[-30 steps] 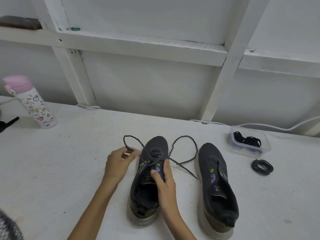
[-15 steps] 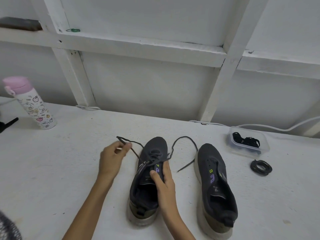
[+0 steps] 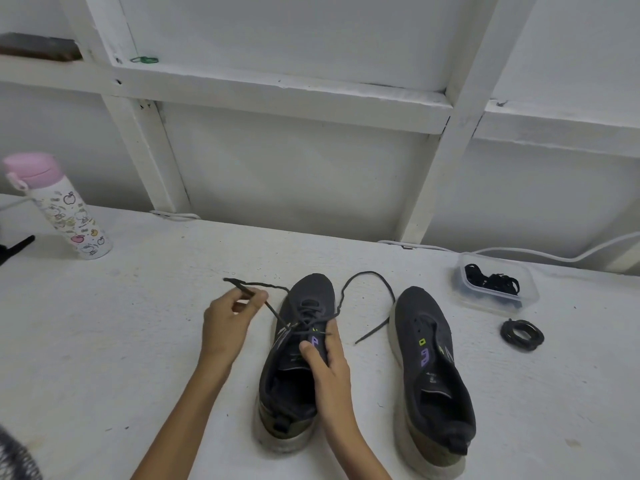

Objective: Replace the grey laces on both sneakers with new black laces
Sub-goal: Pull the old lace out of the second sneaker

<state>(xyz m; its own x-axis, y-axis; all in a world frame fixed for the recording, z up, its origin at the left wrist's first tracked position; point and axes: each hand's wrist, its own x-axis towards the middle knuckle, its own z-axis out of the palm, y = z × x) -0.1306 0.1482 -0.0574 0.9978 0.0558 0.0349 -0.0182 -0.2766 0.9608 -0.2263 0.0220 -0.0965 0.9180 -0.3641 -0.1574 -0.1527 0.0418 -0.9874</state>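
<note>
1. Lower centre of the frame: laced sneaker [image 3: 311, 289] flat on the white table [image 3: 138, 341], toe pointing up-frame. Second sneaker [image 3: 415, 306] just to its right, eyelets apparently bare.
2. Left hand [image 3: 225, 323], left of the toe: fingers and thumb drawn together, pinching the grey lace [image 3: 372, 331] near one tip. Right hand [image 3: 329, 365]: clamped round the laced sneaker's right side, thumb by the top eyelets.
3. Lace: probably light, limp and thin, prone to snagging in eyelets. Best gripped at the stiff tip or at each crossing, pulled in short draws.
4. Sneaker: soft knit upper, firmer sole, likely to slide; brace at the collar.
5. Right of the frame: black laces [image 3: 491, 280] in a clear tub [image 3: 485, 301], a coiled lace [image 3: 522, 335] near it. Likely equally floppy; take by the tip.
</note>
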